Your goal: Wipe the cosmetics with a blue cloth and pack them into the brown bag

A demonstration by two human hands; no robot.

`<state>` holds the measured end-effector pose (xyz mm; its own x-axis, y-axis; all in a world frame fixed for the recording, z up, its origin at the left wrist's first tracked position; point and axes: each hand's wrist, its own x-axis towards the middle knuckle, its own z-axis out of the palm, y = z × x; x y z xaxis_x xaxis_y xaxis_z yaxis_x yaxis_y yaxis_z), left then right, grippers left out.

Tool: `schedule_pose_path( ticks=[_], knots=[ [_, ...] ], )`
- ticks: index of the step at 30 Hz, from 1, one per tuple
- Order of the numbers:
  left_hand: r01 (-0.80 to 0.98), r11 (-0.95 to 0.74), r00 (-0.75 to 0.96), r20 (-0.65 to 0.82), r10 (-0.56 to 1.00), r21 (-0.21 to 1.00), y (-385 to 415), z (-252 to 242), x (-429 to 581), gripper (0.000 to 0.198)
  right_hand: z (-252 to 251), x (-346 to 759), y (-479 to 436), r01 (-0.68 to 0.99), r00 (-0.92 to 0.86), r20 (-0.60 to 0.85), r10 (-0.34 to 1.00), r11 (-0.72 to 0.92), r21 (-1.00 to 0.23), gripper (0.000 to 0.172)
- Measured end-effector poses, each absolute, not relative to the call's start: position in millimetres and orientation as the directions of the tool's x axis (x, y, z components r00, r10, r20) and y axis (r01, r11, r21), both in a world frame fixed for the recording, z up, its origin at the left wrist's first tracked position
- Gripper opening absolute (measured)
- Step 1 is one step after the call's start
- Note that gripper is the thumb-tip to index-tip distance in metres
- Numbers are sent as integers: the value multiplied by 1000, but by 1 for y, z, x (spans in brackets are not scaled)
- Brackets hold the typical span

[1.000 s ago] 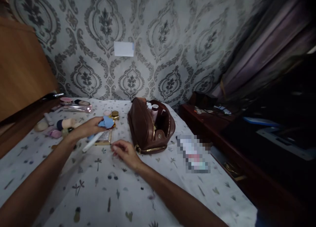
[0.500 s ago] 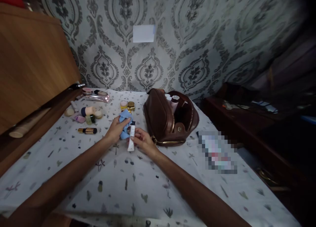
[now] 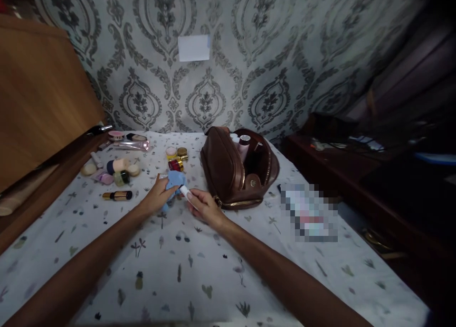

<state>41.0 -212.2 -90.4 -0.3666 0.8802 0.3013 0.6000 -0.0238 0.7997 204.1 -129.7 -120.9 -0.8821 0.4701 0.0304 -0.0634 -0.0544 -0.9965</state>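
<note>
My left hand [image 3: 156, 197] is closed on a light blue cloth [image 3: 175, 178], which bunches up above the fingers and hangs below them. In my right hand [image 3: 205, 207] is a small white tube [image 3: 187, 194], tilted with its dark cap end against the cloth and my left fingers. The fingers hide much of the tube's lower end. Just beyond the hands sit a dark red jar with a gold lid [image 3: 175, 164] and small yellow and gold pots [image 3: 171, 152]. To the right stands an open brown toiletry bag [image 3: 223, 163] with a pink bottle [image 3: 243, 146] inside.
Several cosmetics lie at the left, among them a pink tube [image 3: 131, 145], a green jar [image 3: 121, 177] and a black-and-gold bottle [image 3: 117, 195]. A blurred-out flat object [image 3: 309, 213] lies right of the bag. The patterned tablecloth [image 3: 192, 279] meets a wooden panel [image 3: 42, 89] at left.
The white tube has turned from upright to slanted, its cap end now at the cloth. Both hands have come together a little lower, uncovering the red jar. The whole view has shifted slightly.
</note>
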Motion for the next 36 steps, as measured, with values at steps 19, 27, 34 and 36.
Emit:
schedule_pose_path(
  ticks=[19, 27, 34, 36],
  knots=[
    [454, 104, -434, 118, 893, 885, -212, -91, 53, 38, -122, 213, -132, 44, -678, 380, 630, 550, -834, 22],
    [251, 66, -443, 54, 895, 966, -209, -101, 50, 32, -123, 213, -132, -7, -717, 265, 645, 373, -928, 28],
    [197, 23, -466, 72, 882, 980, -210, -99, 52, 34, -127, 210, -131, -28, -704, 258, 662, 337, -941, 29],
    [149, 4, -457, 66, 887, 989, -209, -97, 52, 39, -128, 210, -130, -37, -697, 256, 670, 324, -945, 30]
  ],
)
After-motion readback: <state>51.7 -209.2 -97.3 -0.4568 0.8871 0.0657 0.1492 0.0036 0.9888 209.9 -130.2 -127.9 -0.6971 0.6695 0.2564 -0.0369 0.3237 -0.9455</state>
